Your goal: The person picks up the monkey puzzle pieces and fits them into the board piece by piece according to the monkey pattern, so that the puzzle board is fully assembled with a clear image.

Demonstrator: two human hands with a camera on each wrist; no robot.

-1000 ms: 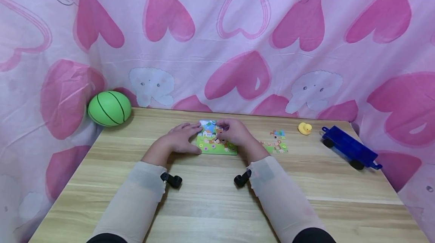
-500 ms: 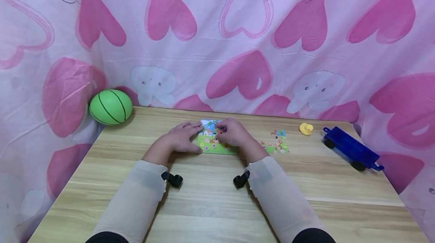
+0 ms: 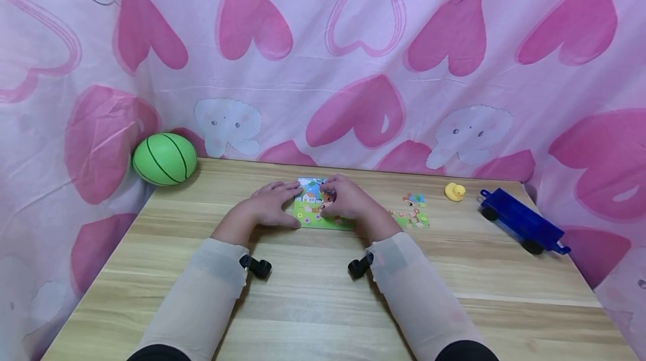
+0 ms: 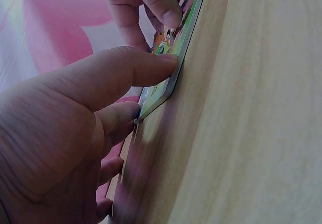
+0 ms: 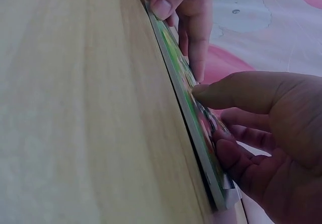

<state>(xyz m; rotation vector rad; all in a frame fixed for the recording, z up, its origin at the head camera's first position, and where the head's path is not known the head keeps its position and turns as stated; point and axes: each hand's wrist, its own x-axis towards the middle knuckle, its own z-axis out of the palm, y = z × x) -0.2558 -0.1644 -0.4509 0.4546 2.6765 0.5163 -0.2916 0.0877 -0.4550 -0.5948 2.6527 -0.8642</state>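
Observation:
A jigsaw puzzle board with a colourful cartoon picture lies flat near the table's back. My left hand rests at its left side, thumb pressing the near edge and fingers fairly straight, as the left wrist view also shows. Over the board's right half, my right hand pinches a puzzle piece with a brown animal face between thumb and fingers. That piece looks slightly tilted against the board in the left wrist view. Parts of the board are hidden beneath my right hand.
Several loose puzzle pieces lie right of the board. Farther right are a yellow toy duck and a blue toy trailer with black wheels. A green ball sits at the back left corner, before a pink curtain.
My right thumb has shifted nearer to me and spread from the fingertips, showing more of the piece's animal face. My left hand stays in place. The head view has shifted slightly.

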